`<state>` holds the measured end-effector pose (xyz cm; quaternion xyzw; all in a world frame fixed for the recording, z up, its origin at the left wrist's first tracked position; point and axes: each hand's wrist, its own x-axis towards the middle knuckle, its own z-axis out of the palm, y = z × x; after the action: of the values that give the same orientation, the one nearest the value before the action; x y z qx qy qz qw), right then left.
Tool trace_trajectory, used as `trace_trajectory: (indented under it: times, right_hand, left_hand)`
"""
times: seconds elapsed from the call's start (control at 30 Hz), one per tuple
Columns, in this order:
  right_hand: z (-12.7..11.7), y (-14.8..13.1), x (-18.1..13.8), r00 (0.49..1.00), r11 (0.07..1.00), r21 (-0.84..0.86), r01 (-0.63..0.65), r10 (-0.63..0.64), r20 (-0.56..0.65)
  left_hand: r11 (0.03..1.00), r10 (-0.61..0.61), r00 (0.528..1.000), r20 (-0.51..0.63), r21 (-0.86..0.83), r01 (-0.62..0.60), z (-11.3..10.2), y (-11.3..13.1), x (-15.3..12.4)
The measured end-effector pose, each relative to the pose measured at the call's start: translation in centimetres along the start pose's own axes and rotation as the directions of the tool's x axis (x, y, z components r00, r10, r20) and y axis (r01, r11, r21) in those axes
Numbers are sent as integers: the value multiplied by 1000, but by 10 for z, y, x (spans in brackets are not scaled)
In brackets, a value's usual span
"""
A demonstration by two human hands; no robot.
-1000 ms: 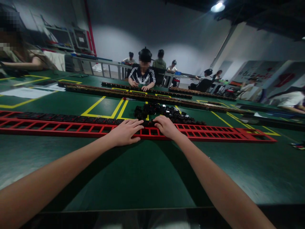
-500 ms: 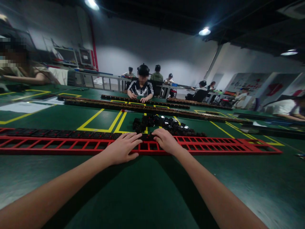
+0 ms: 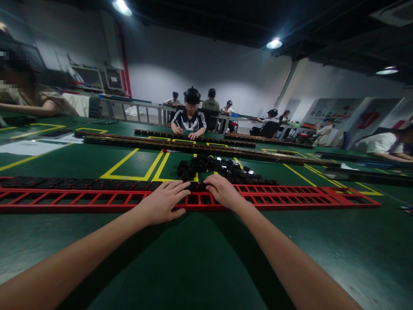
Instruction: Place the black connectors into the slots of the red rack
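Observation:
A long red ladder-like frame (image 3: 97,209) lies across the green table in front of me. A row of flat black plastic parts (image 3: 80,184) fills the far row of its slots, from the left up to my hands. My left hand (image 3: 166,200) lies over the frame with fingers stretched and thumb apart, its fingertips on the end of that row. Just to the right, my right hand (image 3: 222,191) has curled fingers, the tips at a small black plastic part (image 3: 198,186) in the far row. The fingers partly hide this part. Right of my hands the frame's slots are bare.
A loose pile of black parts (image 3: 226,165) lies just beyond the frame. Farther back, long dark strips (image 3: 161,141) cross the table (image 3: 200,258). A co-worker (image 3: 190,116) sits opposite, and other people sit to both sides. White paper (image 3: 29,147) lies at the left.
The view has shifted very slightly. Both hands stay at nearly the same place on the red frame, with the right fingertips still at the small black part.

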<state>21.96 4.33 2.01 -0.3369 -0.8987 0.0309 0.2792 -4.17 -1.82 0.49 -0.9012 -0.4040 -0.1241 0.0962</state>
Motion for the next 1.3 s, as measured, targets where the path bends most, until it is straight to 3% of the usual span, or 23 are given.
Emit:
trace_trajectory:
  times: [0.5,1.1,1.3]
  right_hand:
    - [2,3,1,1000,1000,21,7,-7,11]
    - [2,1,1,998,991,-115,64,-63,11]
    - [3,2,1,999,998,-41,51,-50,11]
  left_hand:
    - [1000,-2,1000,9,2,2,-1,0,0]
    - [1000,3,1000,7,9,-3,1,-2,0]
    - [1000,11,1000,6,4,-11,2,-2,1]
